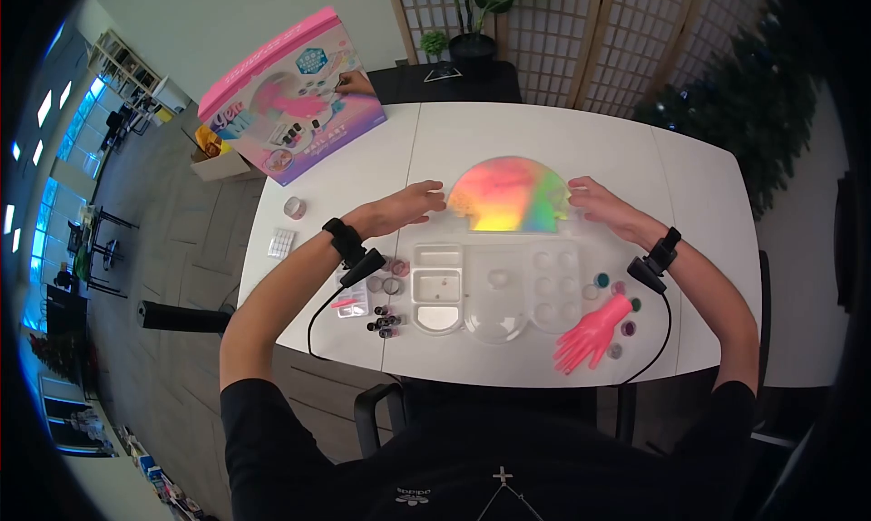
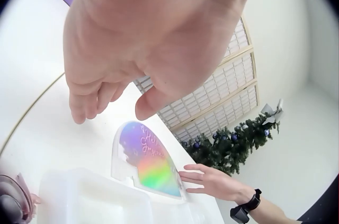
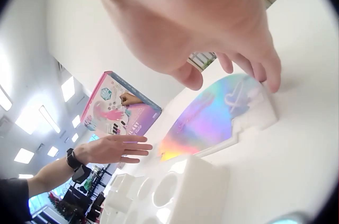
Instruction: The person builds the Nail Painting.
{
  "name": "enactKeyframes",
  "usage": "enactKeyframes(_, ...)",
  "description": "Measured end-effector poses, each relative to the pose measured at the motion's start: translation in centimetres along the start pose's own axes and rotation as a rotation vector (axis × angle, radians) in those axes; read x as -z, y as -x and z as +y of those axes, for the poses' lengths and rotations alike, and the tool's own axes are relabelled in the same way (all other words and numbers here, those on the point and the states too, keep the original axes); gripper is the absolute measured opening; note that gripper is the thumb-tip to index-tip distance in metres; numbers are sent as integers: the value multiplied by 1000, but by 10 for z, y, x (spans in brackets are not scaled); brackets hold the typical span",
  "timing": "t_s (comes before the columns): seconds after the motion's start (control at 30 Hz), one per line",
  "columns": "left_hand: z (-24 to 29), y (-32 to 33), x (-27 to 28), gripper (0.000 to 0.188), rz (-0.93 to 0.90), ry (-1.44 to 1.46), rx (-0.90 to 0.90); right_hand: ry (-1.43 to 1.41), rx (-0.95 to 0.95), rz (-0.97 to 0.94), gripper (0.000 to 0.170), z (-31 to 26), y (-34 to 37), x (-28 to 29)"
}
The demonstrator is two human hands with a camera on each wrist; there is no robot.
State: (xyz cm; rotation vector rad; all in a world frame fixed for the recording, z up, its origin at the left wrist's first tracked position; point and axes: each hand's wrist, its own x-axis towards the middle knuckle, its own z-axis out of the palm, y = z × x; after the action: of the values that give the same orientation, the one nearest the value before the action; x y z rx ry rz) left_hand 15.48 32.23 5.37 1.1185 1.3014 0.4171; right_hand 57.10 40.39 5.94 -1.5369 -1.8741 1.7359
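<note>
Iridescent panel: and there it is [image 1: 513, 194], shimmering on the table [image 1: 689, 158], just beyond the white tray [image 1: 481, 314], between the two hands.
Left hand: fingers apart and loosely bent [image 1: 406, 206], near the panel's left end, gripping nothing!
Right hand: open too [image 1: 603, 203], right up at the other edge; contact or a hair short of it, I cannot tell.
Slip risk: a one-sided push could skew the panel, since no fingers are wrapped round it.
Knock risk: a low forearm or the trailing cable [image 1: 670, 326] could catch the small pots beside the pink model hand [image 1: 594, 332] and tip them.
White tray: long compartments on its left, tiny specks in the middle one; round wells on its right, contents too pale to read.
Pots at right: teal [image 1: 602, 280], green [image 1: 636, 304] and dark purple [image 1: 629, 329] showing, lids uncertain.
Compartment case: pale pieces or sections [image 1: 360, 309], unclear which, with a pink stick [image 1: 345, 302] across it.
</note>
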Motion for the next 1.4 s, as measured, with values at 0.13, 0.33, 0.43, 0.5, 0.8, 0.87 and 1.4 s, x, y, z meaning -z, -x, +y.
enactKeyframes(0.13, 1, -4, 0, 93, 74, 82, 21, -103, 30, -80, 71, -10, -5, -12)
enactKeyframes(0.33, -9, -3, 13, 82, 227, 76, 18, -186, 211, -13, 66, -10, -10, -20)
enactKeyframes(0.43, -7, -4, 24, 62, 225, -20, -37, -188, 323, -43, 62, -18, 4, -26)
enactKeyframes(0.5, -4, -7, 28, 47, 194, -69, -102, -136, 352, -65, 60, -23, 11, -37)
enactKeyframes(0.8, 35, 20, 10, 19, 156, -188, -265, 783, 727, -263, 77, -50, 80, -105)
enactKeyframes(0.87, 43, 31, 4, 18, 178, -213, -276, 871, 822, -300, 89, -35, 73, -118)
enactKeyframes(1.4, 40, 58, -21, 23, 82, -376, -337, 1058, 918, -113, 91, -14, 63, -144)
